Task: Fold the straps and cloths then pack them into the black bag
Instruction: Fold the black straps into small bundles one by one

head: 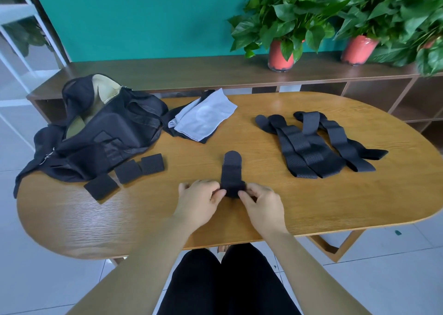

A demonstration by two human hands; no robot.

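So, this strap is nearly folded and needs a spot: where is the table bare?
Bare wood between the cloths and the loose straps, and along the near edge right of the right hand. A smaller patch lies between the folded squares and the left hand. Crowded by the black bag.

Looked this over and honestly there's nothing legible anywhere, no words, logos or numbers. The black bag (100, 132) is just plain fabric as far as I can tell. Same goes for the strap (231, 171) off to the right of the bag, the grey cloth (206, 118) right beside the bag, and the red plant pots (280, 56) further back.
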